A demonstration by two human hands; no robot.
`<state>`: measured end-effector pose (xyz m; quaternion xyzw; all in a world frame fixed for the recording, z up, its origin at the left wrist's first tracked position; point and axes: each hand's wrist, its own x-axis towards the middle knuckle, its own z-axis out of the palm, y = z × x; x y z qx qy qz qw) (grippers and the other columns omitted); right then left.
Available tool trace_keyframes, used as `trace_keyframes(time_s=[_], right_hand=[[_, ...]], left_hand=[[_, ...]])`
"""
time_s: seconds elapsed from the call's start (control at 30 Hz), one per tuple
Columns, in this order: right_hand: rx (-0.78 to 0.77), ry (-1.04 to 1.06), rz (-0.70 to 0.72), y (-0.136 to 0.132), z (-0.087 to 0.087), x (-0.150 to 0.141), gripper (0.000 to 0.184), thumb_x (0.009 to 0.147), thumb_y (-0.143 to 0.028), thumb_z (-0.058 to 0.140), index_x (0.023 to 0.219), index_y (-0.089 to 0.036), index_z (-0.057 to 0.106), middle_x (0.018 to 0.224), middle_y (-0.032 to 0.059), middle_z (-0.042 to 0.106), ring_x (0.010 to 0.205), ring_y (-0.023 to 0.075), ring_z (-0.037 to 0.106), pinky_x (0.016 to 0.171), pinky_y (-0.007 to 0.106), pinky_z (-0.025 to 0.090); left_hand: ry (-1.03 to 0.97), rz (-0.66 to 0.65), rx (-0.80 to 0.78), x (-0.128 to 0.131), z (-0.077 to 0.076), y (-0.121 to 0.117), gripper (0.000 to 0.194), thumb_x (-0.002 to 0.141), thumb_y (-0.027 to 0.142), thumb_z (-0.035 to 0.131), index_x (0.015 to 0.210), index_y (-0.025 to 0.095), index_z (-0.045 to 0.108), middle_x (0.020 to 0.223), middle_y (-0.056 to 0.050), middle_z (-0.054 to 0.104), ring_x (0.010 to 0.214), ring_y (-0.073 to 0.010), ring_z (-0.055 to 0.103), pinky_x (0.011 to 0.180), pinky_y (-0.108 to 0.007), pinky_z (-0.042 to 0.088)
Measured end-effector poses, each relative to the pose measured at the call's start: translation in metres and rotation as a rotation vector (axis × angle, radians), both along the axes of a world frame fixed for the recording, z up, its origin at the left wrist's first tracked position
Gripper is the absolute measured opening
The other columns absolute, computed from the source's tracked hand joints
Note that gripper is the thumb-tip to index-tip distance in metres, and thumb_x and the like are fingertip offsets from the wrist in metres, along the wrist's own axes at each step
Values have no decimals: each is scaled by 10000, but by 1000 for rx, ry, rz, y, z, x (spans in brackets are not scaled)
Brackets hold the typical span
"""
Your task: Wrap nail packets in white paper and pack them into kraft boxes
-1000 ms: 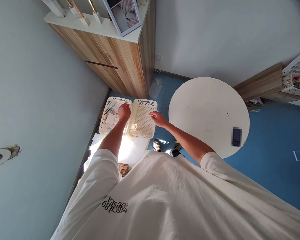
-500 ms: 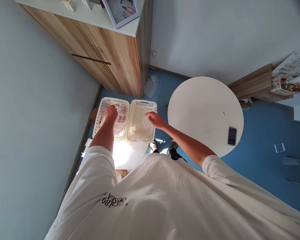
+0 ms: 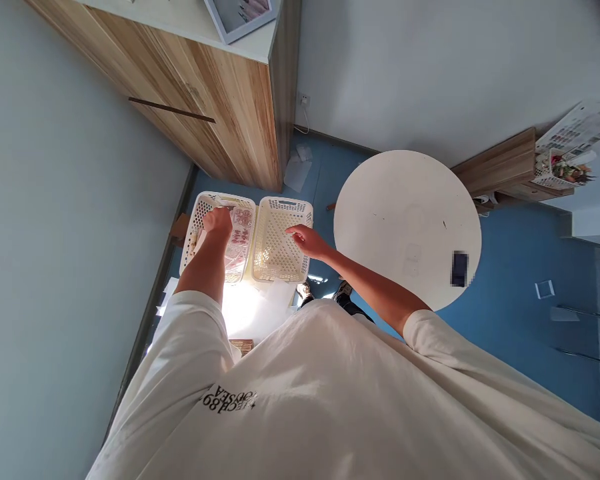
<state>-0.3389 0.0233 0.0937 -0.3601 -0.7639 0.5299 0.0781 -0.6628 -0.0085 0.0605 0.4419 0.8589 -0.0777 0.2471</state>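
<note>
From the head camera, we are looking down past our white shirt (image 3: 330,393) at two cream plastic baskets standing side by side, touching. Our left hand (image 3: 217,221) is reaching into the left basket (image 3: 193,233), with its fingers bending down beside the clear plastic packets (image 3: 241,230) of small pink and red bits. The hand is hiding the spot, so we cannot tell if it is pinching something or only touching. Our right hand (image 3: 307,241) is hanging open and loose by the right basket (image 3: 283,203), near its rim and holding nothing that we can see.

We are judging the packets to be light, thin and a bit slippery, and they may bend easily, so a soft pinch on a flat edge looks best. The baskets look light and stiff, and their rims look easy to grip.

Past the baskets, we are seeing a round white table (image 3: 405,220) with a blurred phone (image 3: 460,269) on it, a wooden cupboard (image 3: 215,113) and a blue floor (image 3: 520,333).
</note>
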Motion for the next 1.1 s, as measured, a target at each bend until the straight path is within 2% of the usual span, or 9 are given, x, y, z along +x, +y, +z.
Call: trace_keyframes(time_s=[0.1, 0.23, 0.4, 0.53, 0.67, 0.8, 0.93, 1.1], right_hand=[[10, 10, 15, -3, -1, -4, 373, 1083, -266, 411, 1335, -226, 683, 1415, 108, 676, 1293, 222, 659, 1105, 431, 550], [9, 21, 43, -8, 2, -3, 364, 1086, -255, 421, 1337, -214, 681, 1407, 113, 686, 1294, 211, 662, 1107, 412, 542], [18, 34, 38, -14, 7, 0, 338, 1078, -259, 458, 1308, -238, 705, 1370, 93, 713, 1273, 210, 675, 1116, 427, 533], [16, 61, -14, -14, 13, 4, 338, 1063, -255, 466, 1283, -241, 721, 1361, 89, 719, 1266, 212, 674, 1103, 426, 544], [26, 103, -136, -7, 18, 19, 350, 1045, -277, 486, 1313, -234, 705, 1354, 97, 719, 1232, 214, 680, 1093, 429, 546], [67, 115, -331, 7, 20, 55, 430, 1032, -334, 522, 1437, -232, 621, 1448, 117, 653, 1205, 223, 677, 1070, 416, 552], [107, 76, -578, 25, 21, 112, 488, 988, -326, 570, 1460, -207, 592, 1514, 151, 591, 1219, 251, 672, 1051, 407, 559], [41, 84, -705, 36, 15, 205, 312, 976, -304, 549, 1237, -224, 702, 1253, 84, 755, 1136, 231, 708, 1029, 405, 559]], left_hand=[[118, -96, -47, -2, 6, -2, 388, 980, 33, 443, 1239, -21, 726, 1248, -316, 720, 1233, -411, 680, 1010, -531, 526], [139, -103, 43, -7, 25, -10, 416, 1013, 98, 403, 1280, 38, 716, 1262, -287, 719, 1248, -389, 670, 1041, -514, 502], [211, -69, 283, 1, 61, -19, 404, 1008, 219, 430, 1292, 123, 702, 1255, -243, 713, 1246, -379, 647, 1041, -481, 478], [189, -91, 443, 29, 91, -11, 382, 1034, 229, 394, 1222, 153, 717, 1217, -206, 715, 1186, -345, 657, 999, -439, 459], [94, -217, 545, 77, 107, 15, 381, 1060, 242, 395, 1221, 150, 728, 1209, -174, 732, 1168, -314, 667, 994, -412, 461], [-73, -391, 568, 146, 106, 44, 361, 1059, 239, 432, 1195, 175, 761, 1197, -138, 757, 1133, -282, 691, 975, -374, 479], [-233, -507, 540, 225, 96, 71, 328, 1030, 220, 492, 1173, 208, 787, 1200, -106, 777, 1106, -271, 709, 943, -346, 496], [-451, -600, 481, 331, 77, 96, 308, 1020, 259, 527, 1162, 213, 796, 1114, -84, 804, 1038, -253, 722, 895, -316, 512]])
